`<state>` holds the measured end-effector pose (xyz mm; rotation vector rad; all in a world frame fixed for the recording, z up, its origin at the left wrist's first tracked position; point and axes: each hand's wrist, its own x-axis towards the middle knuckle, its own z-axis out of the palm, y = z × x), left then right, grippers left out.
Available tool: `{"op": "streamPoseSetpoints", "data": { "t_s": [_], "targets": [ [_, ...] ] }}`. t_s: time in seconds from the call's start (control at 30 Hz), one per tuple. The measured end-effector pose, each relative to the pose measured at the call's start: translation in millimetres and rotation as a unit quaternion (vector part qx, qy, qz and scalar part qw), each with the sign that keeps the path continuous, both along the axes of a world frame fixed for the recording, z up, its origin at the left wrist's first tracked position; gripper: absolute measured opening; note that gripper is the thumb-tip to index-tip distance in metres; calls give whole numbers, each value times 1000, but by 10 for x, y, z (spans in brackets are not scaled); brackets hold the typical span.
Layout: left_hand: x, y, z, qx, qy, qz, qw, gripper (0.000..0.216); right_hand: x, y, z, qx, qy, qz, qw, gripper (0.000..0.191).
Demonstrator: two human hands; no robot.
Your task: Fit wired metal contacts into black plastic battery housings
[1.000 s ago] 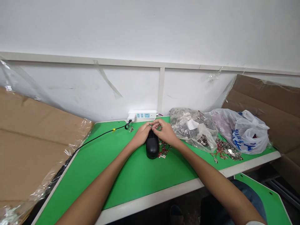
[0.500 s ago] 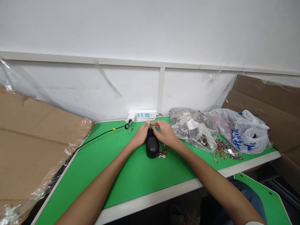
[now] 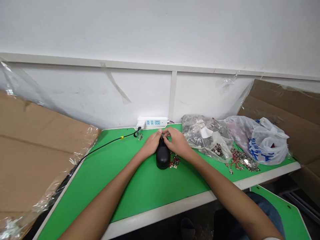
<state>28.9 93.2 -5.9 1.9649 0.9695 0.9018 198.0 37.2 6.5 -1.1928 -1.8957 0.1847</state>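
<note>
A black oval device (image 3: 163, 157) sits on the green table (image 3: 140, 186) near its middle. My left hand (image 3: 151, 144) and my right hand (image 3: 177, 141) meet just above the device's far end, fingers curled and pinched together. What they pinch is too small to make out. A small heap of metal parts with red wires (image 3: 173, 160) lies right of the device, under my right wrist.
A white power strip (image 3: 153, 122) lies at the back wall, with a black cable (image 3: 105, 145) running left. A clear bag of metal parts (image 3: 206, 136) and a white plastic bag (image 3: 260, 140) sit at the right, loose parts (image 3: 242, 162) before them. Cardboard sheets flank both sides.
Both hands have sunk slightly toward the black device's far end. The view has shifted a little; nothing else moved.
</note>
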Motion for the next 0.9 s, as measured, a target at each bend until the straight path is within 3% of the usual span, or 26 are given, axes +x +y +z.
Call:
{"op": "streamPoseSetpoints", "data": {
  "t_s": [0.37,0.57,0.9],
  "targets": [
    [-6,6,-5,-10,3,12,1000,82,10,29,-60,-8,8,-24,1000,16],
    [3,8,-9,-10,-20,-2,1000,78,4,38,-48,-2,22,4,1000,12],
    [10,-4,1,-9,-11,0,1000,76,87,11,50,21,-50,47,997,15]
  ]
}}
